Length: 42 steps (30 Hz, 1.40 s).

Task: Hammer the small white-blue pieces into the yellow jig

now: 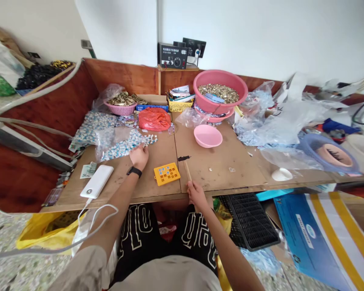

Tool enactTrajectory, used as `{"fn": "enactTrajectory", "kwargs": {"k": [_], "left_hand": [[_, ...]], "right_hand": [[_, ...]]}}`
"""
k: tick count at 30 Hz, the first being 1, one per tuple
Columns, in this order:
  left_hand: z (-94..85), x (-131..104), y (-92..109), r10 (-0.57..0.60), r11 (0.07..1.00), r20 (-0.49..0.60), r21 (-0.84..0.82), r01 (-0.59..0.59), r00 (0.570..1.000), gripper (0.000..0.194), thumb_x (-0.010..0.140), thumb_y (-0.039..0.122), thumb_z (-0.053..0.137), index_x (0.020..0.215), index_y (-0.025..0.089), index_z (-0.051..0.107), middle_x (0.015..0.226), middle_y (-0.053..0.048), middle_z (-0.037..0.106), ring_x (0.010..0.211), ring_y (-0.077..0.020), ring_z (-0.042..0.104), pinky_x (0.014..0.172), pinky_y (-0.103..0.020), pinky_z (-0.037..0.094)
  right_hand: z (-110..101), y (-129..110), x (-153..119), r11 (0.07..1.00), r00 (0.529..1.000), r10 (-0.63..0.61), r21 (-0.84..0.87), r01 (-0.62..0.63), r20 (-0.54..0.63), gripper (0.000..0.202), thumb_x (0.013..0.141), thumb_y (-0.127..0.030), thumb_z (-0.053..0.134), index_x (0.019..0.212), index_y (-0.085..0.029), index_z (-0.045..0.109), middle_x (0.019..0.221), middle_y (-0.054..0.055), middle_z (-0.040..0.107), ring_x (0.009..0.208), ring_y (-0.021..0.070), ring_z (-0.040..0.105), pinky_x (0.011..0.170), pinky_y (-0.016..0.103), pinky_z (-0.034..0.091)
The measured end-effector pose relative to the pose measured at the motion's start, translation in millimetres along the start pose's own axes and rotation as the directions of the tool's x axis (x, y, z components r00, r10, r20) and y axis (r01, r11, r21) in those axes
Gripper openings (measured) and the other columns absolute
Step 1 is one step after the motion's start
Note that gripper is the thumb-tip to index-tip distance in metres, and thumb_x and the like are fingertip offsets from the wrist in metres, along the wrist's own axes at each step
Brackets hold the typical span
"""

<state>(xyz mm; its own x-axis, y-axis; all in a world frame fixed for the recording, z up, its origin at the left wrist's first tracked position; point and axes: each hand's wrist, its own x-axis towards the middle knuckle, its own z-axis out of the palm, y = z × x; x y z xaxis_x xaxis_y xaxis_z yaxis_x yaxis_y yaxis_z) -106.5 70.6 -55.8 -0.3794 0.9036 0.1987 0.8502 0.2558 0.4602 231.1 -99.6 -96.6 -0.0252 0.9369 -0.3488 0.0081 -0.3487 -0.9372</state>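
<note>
Wooden hammer handle [187, 169] within right-hand fingers [191, 188]

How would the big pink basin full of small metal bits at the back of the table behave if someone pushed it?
The pink basin looks heaped with small metal bits, so it is probably heavy and slow to slide. It sits on a second pink basin, so it might rock or tilt rather than glide. Its plastic wall may flex a little.

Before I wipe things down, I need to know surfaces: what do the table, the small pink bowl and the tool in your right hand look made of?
Table: bare plywood, matte, grain showing. Pink bowl: likely plastic, smooth and evenly coloured. Tool in right hand: pale wooden handle, dark head, possibly metal.
</note>
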Motion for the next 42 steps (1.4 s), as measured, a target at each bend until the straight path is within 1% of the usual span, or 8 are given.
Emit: {"fn": "enactTrajectory", "kwargs": {"k": [7, 13, 18, 22, 28, 34, 39, 42], "left_hand": [[4.1, 38.8, 7.7, 0.019, 0.992, -0.014, 0.122, -0.017, 1.0, 0.044, 0.108, 0.05, 0.057, 0.118, 0.016, 0.084, 0.118, -0.028, 0.082, 0.131, -0.0487, 0.067, 0.118, -0.06, 0.038], [2.6, 35.7, 8.7, 0.053, 0.994, 0.037, 0.098, -0.056, 0.998, 0.034, 0.104, 0.036, 0.059, 0.119, 0.018, 0.083, 0.116, -0.025, 0.083, 0.13, -0.0467, 0.069, 0.12, -0.059, 0.04], [-1.3, 0.6, 12.0, 0.214, 0.977, 0.106, -0.041, -0.211, 0.971, 0.036, 0.109, 0.029, 0.056, 0.132, 0.023, 0.083, 0.134, -0.012, 0.086, 0.131, -0.0313, 0.075, 0.124, -0.043, 0.048], [-1.9, -51.7, 17.1, 0.358, 0.914, 0.095, -0.239, -0.328, 0.929, 0.032, 0.111, 0.036, 0.06, 0.127, 0.026, 0.085, 0.13, -0.009, 0.088, 0.128, -0.0311, 0.077, 0.123, -0.046, 0.053], [5.1, -111.3, 40.7, 0.42, 0.841, 0.177, -0.446, -0.307, 0.89, 0.024, 0.106, 0.041, 0.071, 0.115, 0.028, 0.089, 0.122, -0.006, 0.09, 0.112, -0.0295, 0.082, 0.109, -0.046, 0.062], [14.4, -135.1, 58.7, 0.423, 0.875, 0.13, -0.318, -0.366, 0.897, 0.02, 0.107, 0.035, 0.07, 0.111, 0.029, 0.089, 0.119, -0.008, 0.09, 0.122, -0.0366, 0.073, 0.114, -0.058, 0.053], [5.9, -133.4, 59.4, 0.52, 0.847, 0.195, -0.24, -0.474, 0.832, 0.036, 0.113, 0.035, 0.058, 0.129, 0.031, 0.089, 0.132, -0.011, 0.088, 0.129, -0.0407, 0.065, 0.112, -0.064, 0.047], [2.4, -128.5, 59.0, 0.528, 0.845, 0.219, -0.232, -0.482, 0.821, 0.033, 0.111, 0.036, 0.06, 0.123, 0.032, 0.091, 0.13, -0.01, 0.088, 0.128, -0.0409, 0.065, 0.112, -0.065, 0.046]], "right_hand": [[-4.0, 1.6, 1.6, 1.0, 0.999, -0.01, 0.007, 0.01, 0.044, 0.075, 0.086, -0.099, 0.068, 0.098, -0.025, 0.059, 0.063, -0.011, 0.044, 0.042, 0.0067, 0.029, 0.035, 0.02, 0.022], [-2.6, -6.6, 3.5, 1.0, 0.999, 0.012, -0.008, -0.012, 0.046, 0.072, 0.087, -0.096, 0.069, 0.099, -0.025, 0.059, 0.063, -0.012, 0.045, 0.041, 0.0068, 0.029, 0.034, 0.021, 0.024], [-3.4, -9.2, 0.7, 1.0, 0.998, 0.0, 0.003, 0.0, 0.056, 0.072, 0.087, -0.096, 0.069, 0.097, -0.025, 0.06, 0.063, -0.012, 0.043, 0.042, 0.007, 0.028, 0.033, 0.021, 0.025], [-4.6, -7.5, -0.3, 1.0, 0.999, -0.005, 0.012, 0.005, 0.04, 0.07, 0.089, -0.094, 0.07, 0.098, -0.026, 0.06, 0.062, -0.012, 0.043, 0.041, 0.0073, 0.029, 0.034, 0.021, 0.025], [-5.5, -5.8, 1.0, 1.0, 0.999, 0.008, 0.006, -0.008, 0.034, 0.071, 0.088, -0.095, 0.071, 0.097, -0.026, 0.06, 0.062, -0.011, 0.046, 0.04, 0.0073, 0.031, 0.034, 0.021, 0.026], [-5.0, -4.1, -3.0, 0.999, 0.999, -0.021, 0.031, 0.02, 0.027, 0.071, 0.09, -0.096, 0.071, 0.099, -0.026, 0.06, 0.062, -0.011, 0.044, 0.041, 0.0078, 0.03, 0.034, 0.022, 0.026], [-5.4, -3.8, -4.4, 0.998, 0.999, -0.026, 0.049, 0.025, 0.028, 0.071, 0.09, -0.096, 0.07, 0.099, -0.026, 0.06, 0.063, -0.01, 0.045, 0.043, 0.0077, 0.029, 0.036, 0.021, 0.025], [-5.1, -3.8, -3.2, 0.998, 0.999, -0.02, 0.057, 0.018, 0.026, 0.073, 0.088, -0.098, 0.071, 0.098, -0.026, 0.06, 0.062, -0.011, 0.044, 0.043, 0.008, 0.029, 0.035, 0.022, 0.025]]}}
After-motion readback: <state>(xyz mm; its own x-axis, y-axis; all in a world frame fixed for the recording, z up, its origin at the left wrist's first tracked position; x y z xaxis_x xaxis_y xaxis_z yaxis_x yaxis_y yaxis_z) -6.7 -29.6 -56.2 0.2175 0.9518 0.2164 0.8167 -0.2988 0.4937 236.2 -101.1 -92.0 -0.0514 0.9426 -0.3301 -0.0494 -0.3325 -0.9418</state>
